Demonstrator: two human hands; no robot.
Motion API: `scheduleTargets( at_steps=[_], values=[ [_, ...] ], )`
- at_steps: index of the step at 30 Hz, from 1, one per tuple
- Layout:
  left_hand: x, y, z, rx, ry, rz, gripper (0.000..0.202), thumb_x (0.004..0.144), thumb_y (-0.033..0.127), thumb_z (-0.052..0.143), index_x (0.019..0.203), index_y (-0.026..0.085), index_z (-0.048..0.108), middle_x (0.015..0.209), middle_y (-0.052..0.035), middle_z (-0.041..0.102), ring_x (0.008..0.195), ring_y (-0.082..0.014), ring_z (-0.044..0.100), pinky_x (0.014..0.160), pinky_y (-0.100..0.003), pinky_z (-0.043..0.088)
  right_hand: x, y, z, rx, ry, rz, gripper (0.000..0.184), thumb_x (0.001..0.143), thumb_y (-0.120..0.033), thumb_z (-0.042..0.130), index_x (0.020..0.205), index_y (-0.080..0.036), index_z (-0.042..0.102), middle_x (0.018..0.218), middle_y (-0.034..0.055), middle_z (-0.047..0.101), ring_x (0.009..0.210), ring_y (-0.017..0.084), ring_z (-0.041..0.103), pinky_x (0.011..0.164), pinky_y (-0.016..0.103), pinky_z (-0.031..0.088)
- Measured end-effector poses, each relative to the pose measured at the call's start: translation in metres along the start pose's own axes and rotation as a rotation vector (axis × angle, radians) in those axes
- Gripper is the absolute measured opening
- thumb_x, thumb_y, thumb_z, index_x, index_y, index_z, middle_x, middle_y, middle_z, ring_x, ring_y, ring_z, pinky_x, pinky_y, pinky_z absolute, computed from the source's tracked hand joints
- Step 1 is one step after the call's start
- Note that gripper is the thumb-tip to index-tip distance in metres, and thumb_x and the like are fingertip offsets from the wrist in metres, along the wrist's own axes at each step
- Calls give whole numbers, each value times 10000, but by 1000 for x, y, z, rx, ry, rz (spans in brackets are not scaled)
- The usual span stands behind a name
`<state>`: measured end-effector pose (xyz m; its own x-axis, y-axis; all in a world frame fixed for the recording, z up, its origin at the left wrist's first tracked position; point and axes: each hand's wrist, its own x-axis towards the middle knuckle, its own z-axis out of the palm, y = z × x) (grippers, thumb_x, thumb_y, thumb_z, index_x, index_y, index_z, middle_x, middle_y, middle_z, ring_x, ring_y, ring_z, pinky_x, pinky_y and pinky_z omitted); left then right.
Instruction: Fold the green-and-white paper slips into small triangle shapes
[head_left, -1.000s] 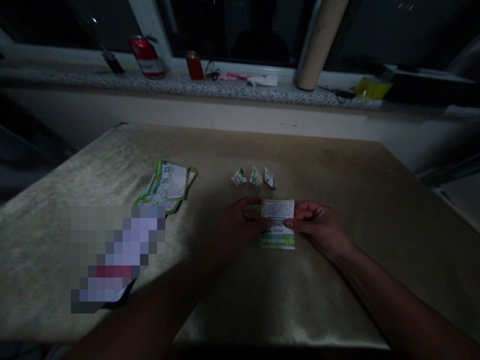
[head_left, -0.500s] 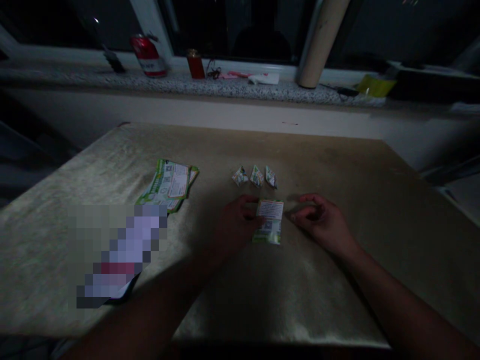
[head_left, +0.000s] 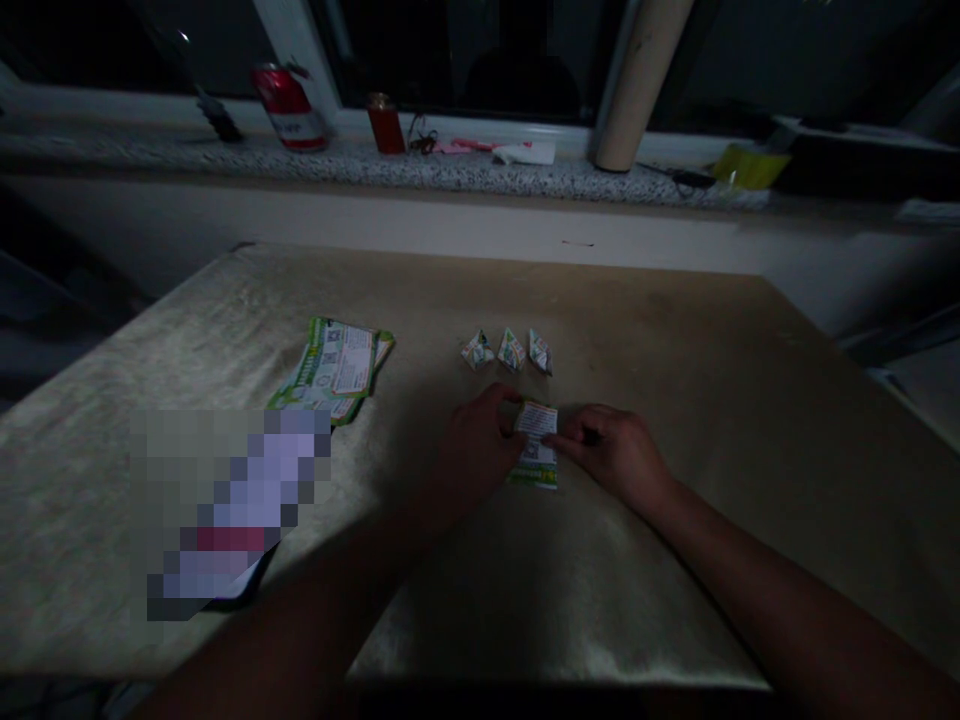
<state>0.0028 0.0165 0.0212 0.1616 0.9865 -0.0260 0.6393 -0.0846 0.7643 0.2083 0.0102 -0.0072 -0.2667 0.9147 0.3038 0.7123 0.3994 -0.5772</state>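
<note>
A small rectangle of green and white printed paper (head_left: 538, 465) lies in front of me at the middle of the table. My left hand (head_left: 480, 440) grips its left side, thumb on top of the sheet. At the right edge, my right hand (head_left: 611, 450) is closed in a pinch, thumb and forefinger on the paper. Just beyond stand three small folded paper shapes in a row: a left one (head_left: 478, 351), a middle one (head_left: 511, 350) and a right one (head_left: 539, 352), all with similar print.
Several green printed leaflets (head_left: 337, 360) are piled at the left of the table (head_left: 675, 340). Nearer me lies a blurred-out flat device (head_left: 255, 500) with a dark edge. The windowsill behind holds a red can (head_left: 289, 105), a red jar (head_left: 386, 125) and a cardboard tube (head_left: 637, 90).
My right hand has moved left, from beside the printed paper to its right edge, and its fingers have closed there. My left hand keeps its grip.
</note>
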Motion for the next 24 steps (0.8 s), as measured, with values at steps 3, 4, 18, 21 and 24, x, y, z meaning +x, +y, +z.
scheduleTargets(
  at_steps=[3,4,18,21,24],
  values=[
    [2,-2,1,4,17,10,400,733,149,697,1120,227,636,750,4,723,678,-176,694,601,-244,479,1,-2,-1,-17,-25,14,325,825,-345,761,638,-196,541,637,-13,569,572,138,537,567,264,378],
    [2,-3,1,-4,15,6,406,730,149,698,1123,227,635,751,2,723,678,-178,694,599,-244,479,1,-2,-1,-12,-30,15,323,828,-341,758,638,-197,540,635,-13,569,571,138,535,563,263,375],
    [6,-4,-1,-89,-50,-66,380,728,131,690,1096,195,620,768,-18,731,660,-170,694,554,-224,461,-1,-1,-8,68,-70,11,222,836,-285,733,672,-193,615,654,-9,605,587,133,559,569,254,417],
    [5,-4,-1,-66,-23,-46,388,721,140,705,1096,200,628,776,-12,729,654,-164,689,563,-226,468,-2,1,-7,92,-103,-75,103,893,-270,672,830,-207,722,807,34,683,705,157,638,655,271,480],
    [5,-3,-1,-71,-23,-37,400,729,154,709,1117,200,626,786,-15,729,659,-167,693,566,-230,473,-3,4,-7,66,-147,-118,124,914,-287,657,921,-230,768,863,49,706,757,169,665,692,280,504]
  ],
)
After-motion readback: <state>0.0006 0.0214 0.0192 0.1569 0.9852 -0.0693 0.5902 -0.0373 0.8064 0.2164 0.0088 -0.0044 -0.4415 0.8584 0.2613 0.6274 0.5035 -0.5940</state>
